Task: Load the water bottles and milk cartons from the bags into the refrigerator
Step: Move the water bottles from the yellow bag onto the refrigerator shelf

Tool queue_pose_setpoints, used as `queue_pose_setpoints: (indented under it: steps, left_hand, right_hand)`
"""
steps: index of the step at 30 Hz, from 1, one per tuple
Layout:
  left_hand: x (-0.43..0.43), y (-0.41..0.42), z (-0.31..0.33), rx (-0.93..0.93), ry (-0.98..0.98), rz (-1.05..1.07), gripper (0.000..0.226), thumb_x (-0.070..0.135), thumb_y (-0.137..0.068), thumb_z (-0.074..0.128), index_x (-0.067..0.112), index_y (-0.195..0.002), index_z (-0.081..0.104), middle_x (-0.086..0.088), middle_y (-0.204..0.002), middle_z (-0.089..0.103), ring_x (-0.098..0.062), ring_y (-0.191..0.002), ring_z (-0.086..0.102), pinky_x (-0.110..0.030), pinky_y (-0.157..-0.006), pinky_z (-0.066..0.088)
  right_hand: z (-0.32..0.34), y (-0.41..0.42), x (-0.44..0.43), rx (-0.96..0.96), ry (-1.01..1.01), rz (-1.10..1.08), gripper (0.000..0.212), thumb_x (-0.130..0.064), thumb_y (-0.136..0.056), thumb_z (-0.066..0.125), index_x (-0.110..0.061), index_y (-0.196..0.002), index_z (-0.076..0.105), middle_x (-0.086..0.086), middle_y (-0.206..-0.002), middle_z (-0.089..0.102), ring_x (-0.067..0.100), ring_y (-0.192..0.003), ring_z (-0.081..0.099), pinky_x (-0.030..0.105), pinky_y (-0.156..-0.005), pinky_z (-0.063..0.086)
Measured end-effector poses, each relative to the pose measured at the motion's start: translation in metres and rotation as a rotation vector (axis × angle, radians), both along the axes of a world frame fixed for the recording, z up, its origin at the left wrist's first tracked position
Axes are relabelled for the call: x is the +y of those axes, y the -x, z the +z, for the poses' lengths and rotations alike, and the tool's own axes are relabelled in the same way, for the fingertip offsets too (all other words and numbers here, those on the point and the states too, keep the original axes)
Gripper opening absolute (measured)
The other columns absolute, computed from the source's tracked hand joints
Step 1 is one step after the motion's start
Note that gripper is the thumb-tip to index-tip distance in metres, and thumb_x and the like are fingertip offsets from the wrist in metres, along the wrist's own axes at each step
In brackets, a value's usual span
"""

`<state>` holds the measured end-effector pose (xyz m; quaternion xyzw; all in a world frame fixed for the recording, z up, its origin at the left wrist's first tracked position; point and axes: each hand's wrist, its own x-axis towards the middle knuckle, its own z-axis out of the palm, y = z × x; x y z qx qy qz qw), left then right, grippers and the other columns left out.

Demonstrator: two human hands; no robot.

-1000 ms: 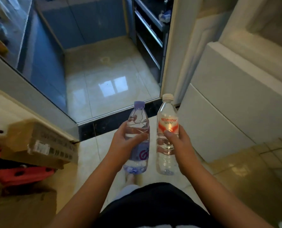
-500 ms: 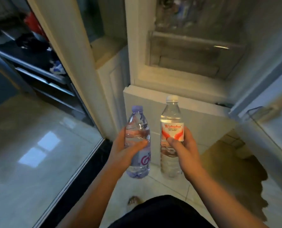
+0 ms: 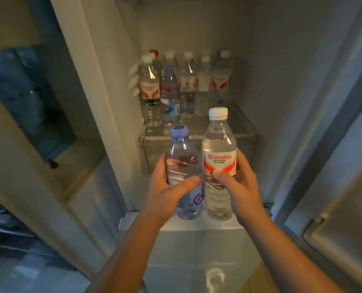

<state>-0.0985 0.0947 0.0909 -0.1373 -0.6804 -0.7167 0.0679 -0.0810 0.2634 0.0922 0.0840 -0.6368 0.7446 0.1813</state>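
1. The left hand [image 3: 167, 191] is wrapping its fingers and thumb round the middle of the purple-capped bottle [image 3: 183, 163], holding it upright just in front of the clear shelf [image 3: 246, 136], towards that shelf's left half
2. The right hand [image 3: 241, 185] is gripping the white-capped bottle [image 3: 218, 142] at its red-and-white label, thumb lying across the front, also upright and just in front of the shelf. The two bottles are standing side by side, touching or nearly so, and I cannot tell which
3. Both bases are hanging lower than the shelf's front lip, so I am judging that the step is calling for lifting them until they are clearing that lip before anything is going inward
4. The front strip of the shelf is offering room, and it is looking like the sensible landing place. Setting the bottles down flat there, one at a time, is likely avoiding a base catching the lip
5. The stored bottles [image 3: 184, 87] are standing in a packed cluster at the back of the shelf. Pushing in too far is risking toppling the front ones, so stopping short of them, and loosening the fingers only once each base is resting on the shelf, is looking safest
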Motion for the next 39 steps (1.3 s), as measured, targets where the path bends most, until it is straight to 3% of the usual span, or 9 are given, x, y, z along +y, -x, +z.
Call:
queue_pose_setpoints:
  steps: [2,5,13,18,24,27,33,36,39]
  left_hand:
    - [0.004,0.026,0.016,0.044,-0.005,0.006,0.075,0.026,-0.064,0.082,0.013,-0.130,0.051,-0.006,-0.114,0.070,-0.023,-0.105,0.068,-0.034,-0.085,0.056]
    - [0.012,0.067,0.035,0.087,-0.014,0.004,0.069,0.011,-0.068,0.079,0.012,-0.131,0.050,-0.005,-0.113,0.071,-0.021,-0.104,0.069,-0.031,-0.085,0.055]
    - [0.044,0.161,0.059,0.179,-0.015,0.035,0.081,0.004,-0.068,0.077,0.010,-0.141,0.042,-0.009,-0.128,0.065,-0.022,-0.116,0.064,-0.039,-0.098,0.052]
    - [0.059,0.203,0.052,0.173,0.048,0.052,0.081,0.005,-0.076,0.080,0.020,-0.144,0.038,0.000,-0.132,0.061,-0.016,-0.121,0.060,-0.048,-0.105,0.047]
    - [0.074,0.223,0.033,0.155,0.114,0.054,0.077,0.011,-0.082,0.077,0.032,-0.144,0.035,0.006,-0.139,0.054,-0.007,-0.126,0.053,-0.039,-0.109,0.044]
    - [0.076,0.225,0.025,0.165,0.152,0.058,0.079,0.010,-0.087,0.072,0.035,-0.147,0.026,0.008,-0.144,0.048,0.000,-0.129,0.049,-0.026,-0.109,0.043]
    - [0.070,0.221,0.008,0.173,0.244,0.031,0.085,0.009,-0.088,0.069,0.024,-0.153,0.017,0.006,-0.149,0.042,0.001,-0.132,0.045,-0.021,-0.107,0.042]
    - [0.066,0.219,0.000,0.244,0.312,0.070,0.086,0.021,-0.085,0.072,0.026,-0.153,0.021,0.007,-0.150,0.040,-0.009,-0.138,0.041,-0.036,-0.111,0.041]
    - [0.062,0.224,-0.008,0.244,0.364,0.185,0.092,0.044,-0.075,0.073,0.035,-0.152,0.023,0.007,-0.150,0.037,-0.016,-0.138,0.040,-0.049,-0.108,0.042]
  right_hand:
    - [0.014,0.028,0.002,0.047,0.027,-0.008,0.057,-0.005,-0.076,0.063,-0.010,-0.131,0.054,-0.002,-0.107,0.072,0.012,-0.098,0.068,0.020,-0.078,0.052]
    - [0.033,0.068,0.006,0.091,0.060,-0.018,0.053,-0.006,-0.077,0.065,-0.012,-0.129,0.056,0.001,-0.108,0.072,0.014,-0.099,0.068,0.021,-0.079,0.052]
    - [0.059,0.166,0.031,0.146,0.043,-0.056,0.063,-0.011,-0.071,0.073,-0.007,-0.130,0.053,0.014,-0.118,0.068,0.024,-0.106,0.066,0.037,-0.092,0.052]
    - [0.059,0.199,0.045,0.141,-0.002,-0.073,0.069,-0.010,-0.073,0.072,-0.012,-0.137,0.047,0.009,-0.125,0.066,0.020,-0.111,0.066,0.030,-0.093,0.053]
    - [0.045,0.224,0.062,0.071,-0.052,-0.088,0.069,-0.005,-0.078,0.076,-0.014,-0.138,0.044,0.005,-0.125,0.064,0.016,-0.110,0.065,0.033,-0.094,0.054]
    - [0.040,0.228,0.068,0.052,-0.088,-0.058,0.064,-0.004,-0.083,0.074,-0.019,-0.137,0.043,-0.001,-0.125,0.064,0.010,-0.110,0.065,0.025,-0.090,0.054]
    - [0.017,0.228,0.076,0.012,-0.189,-0.050,0.049,-0.004,-0.085,0.072,-0.025,-0.124,0.052,-0.006,-0.119,0.067,0.005,-0.108,0.065,0.020,-0.089,0.051]
    - [0.006,0.227,0.080,-0.016,-0.296,-0.040,0.048,-0.016,-0.080,0.077,-0.029,-0.121,0.055,-0.011,-0.118,0.067,-0.001,-0.106,0.064,0.016,-0.089,0.050]
    - [0.005,0.231,0.083,-0.034,-0.411,-0.064,0.041,-0.016,-0.081,0.079,-0.031,-0.114,0.060,-0.014,-0.111,0.066,-0.012,-0.095,0.061,0.006,-0.077,0.045]
